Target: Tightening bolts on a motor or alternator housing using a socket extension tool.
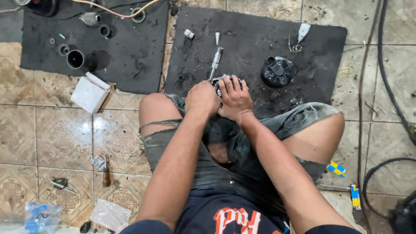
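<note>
I sit on a tiled floor with my knees apart. Between them, at the near edge of a black rubber mat (260,30), both hands press on a small dark metal part (222,80) that is mostly hidden. My left hand (202,98) is closed around the handle of a socket wrench (215,60), whose shaft points away from me. My right hand (236,97) lies over the metal part with the fingers spread on top. A round black finned cover (277,71) lies on the mat just right of my hands.
A second black mat (130,56) at the upper left carries black rings and cylinders (75,59). A white box (90,92) lies at its edge. A screwdriver (106,173) and plastic bags (41,215) lie at left. Black cables (390,86) run along the right.
</note>
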